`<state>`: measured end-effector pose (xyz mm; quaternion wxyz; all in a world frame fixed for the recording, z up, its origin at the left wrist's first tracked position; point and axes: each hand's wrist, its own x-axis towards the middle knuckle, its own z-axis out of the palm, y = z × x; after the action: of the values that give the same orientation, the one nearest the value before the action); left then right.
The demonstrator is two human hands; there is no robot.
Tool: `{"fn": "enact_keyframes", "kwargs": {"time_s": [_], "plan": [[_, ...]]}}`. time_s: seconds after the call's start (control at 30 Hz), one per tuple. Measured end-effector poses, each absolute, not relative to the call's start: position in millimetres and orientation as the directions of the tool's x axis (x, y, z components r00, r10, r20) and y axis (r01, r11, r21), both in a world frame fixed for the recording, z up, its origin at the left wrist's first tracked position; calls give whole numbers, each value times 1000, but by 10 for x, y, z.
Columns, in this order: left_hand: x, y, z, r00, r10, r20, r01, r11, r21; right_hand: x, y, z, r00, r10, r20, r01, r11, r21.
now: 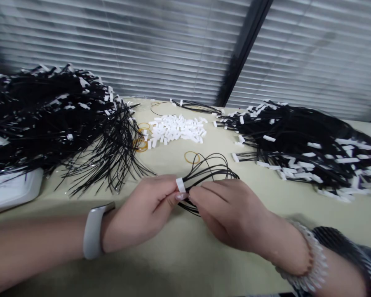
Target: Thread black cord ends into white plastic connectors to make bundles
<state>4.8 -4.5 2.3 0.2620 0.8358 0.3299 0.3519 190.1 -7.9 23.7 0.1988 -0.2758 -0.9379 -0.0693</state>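
Cables pinched by left hand and right hand loop beside yellow band, near white pieces.

muted light, with the blinds softly blurred.

From far away, I see a pale grey band around the wrist behind the left fingers. It is smooth and wide, with a dark, flat part on its top edge. The left arm is bare as far back as I can see. The left thumbnail looks shiny. Behind the right fingers, I see a clear, curly, bumpy bracelet. A thin reddish-brown ring sits close against it, on the finger side. Farther back is a dark sleeve with thin, light stripes.
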Motion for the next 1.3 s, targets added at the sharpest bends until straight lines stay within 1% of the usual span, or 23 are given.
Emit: {"fn": "enact_keyframes", "kwargs": {"time_s": [0.13,0.23,0.43,0.53,0.6,0.67,0.77,0.83,0.93,1.03,1.13,1.2,1.3], "plan": [[28,-61,-15,575,697,429,374,-690,620,1936,-75,253,-823,408,395,470,879,73],[17,-70,-28,595,687,416,390,-700,599,1955,-82,255,-840,383,384,450,888,98],[13,-70,-29,644,668,373,381,-703,601,1973,-87,266,-877,362,316,416,901,123],[22,-52,-19,651,668,359,355,-687,634,1973,-81,293,-862,366,351,422,901,97],[32,-38,-5,642,684,347,344,-661,667,1978,-74,304,-832,397,387,444,895,37],[42,-28,13,612,726,313,362,-610,705,1989,-58,293,-803,453,388,465,883,-68],[56,-18,38,561,807,184,403,-460,791,2007,-15,232,-752,541,376,494,841,-220],[64,-11,51,541,836,92,401,-352,846,2008,16,182,-706,586,398,513,810,-283],[75,-1,67,498,867,25,376,-242,895,1990,45,128,-641,647,413,524,762,-381],[86,4,69,449,894,1,274,-138,952,1962,49,106,-613,694,378,518,713,-472],[93,12,52,400,916,17,151,-84,985,1937,50,95,-604,720,342,517,681,-518],[92,21,37,375,926,38,158,-104,982,1924,56,86,-588,738,331,517,658,-547],[81,40,22,374,926,61,213,-149,966,1907,63,73,-562,757,334,506,634,-585]]}}
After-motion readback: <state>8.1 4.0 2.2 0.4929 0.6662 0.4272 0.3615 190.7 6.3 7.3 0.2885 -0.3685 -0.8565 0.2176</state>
